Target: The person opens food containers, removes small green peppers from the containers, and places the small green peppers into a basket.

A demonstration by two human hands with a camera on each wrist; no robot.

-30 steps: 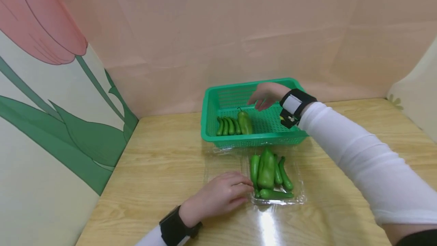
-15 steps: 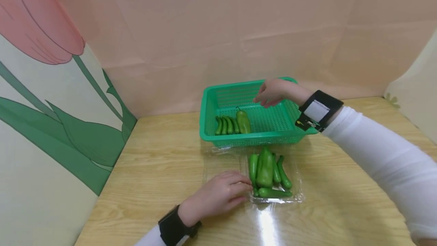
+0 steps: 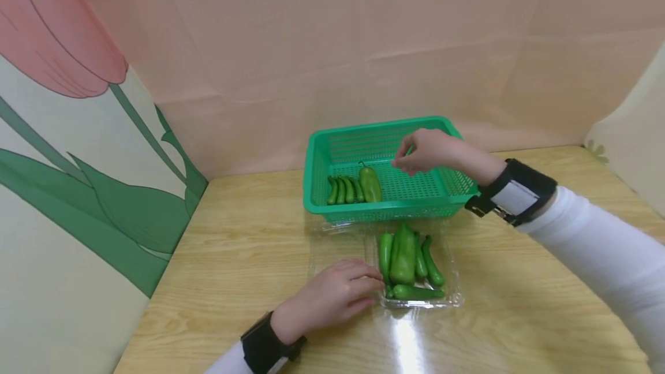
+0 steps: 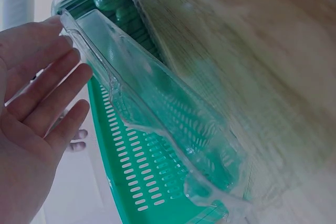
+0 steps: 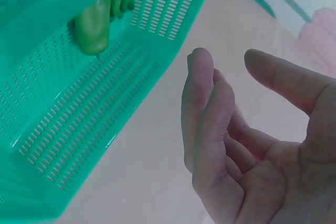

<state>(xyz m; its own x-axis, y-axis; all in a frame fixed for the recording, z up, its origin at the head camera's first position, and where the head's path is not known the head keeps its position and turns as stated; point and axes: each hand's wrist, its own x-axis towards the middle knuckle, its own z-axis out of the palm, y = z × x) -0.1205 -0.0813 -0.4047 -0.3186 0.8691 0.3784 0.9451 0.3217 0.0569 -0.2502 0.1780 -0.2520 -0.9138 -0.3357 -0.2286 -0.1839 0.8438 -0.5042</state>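
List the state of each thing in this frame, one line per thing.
green basket: upright on the table, holding a row of peppers at its left.
peppers in the basket: lying side by side, untouched.
clear plastic tray: open, in front of the basket, peppers inside.
peppers in the tray: piled together.
left hand: fingers straight, resting against the tray's left edge.
right hand: empty, fingers relaxed, above the basket.
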